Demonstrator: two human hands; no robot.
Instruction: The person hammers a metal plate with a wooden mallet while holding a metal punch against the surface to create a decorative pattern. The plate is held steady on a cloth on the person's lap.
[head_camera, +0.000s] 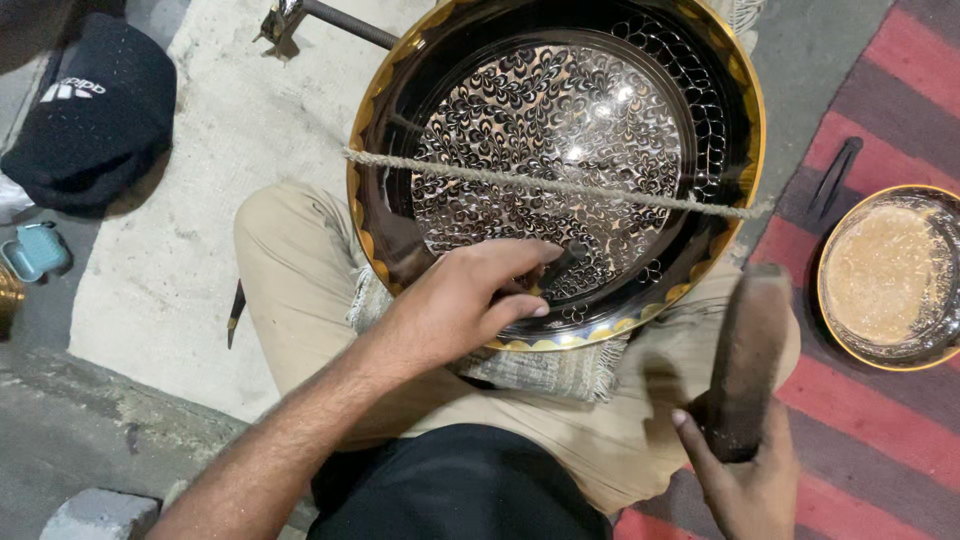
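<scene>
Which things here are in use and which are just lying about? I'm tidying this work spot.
In use: left hand holding a dark punch on the engraved tray; right hand gripping the hammer; rope across the tray.

Lying about: black cap, smaller bowl, blue case, tweezers.

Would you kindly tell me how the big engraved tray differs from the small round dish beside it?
The engraved tray is far larger than the small dish. The tray rests against the person's knees under a rope; the dish lies on the striped rug. The tray's centre is dark and patterned, the dish's pale. Both have golden rims.
</scene>
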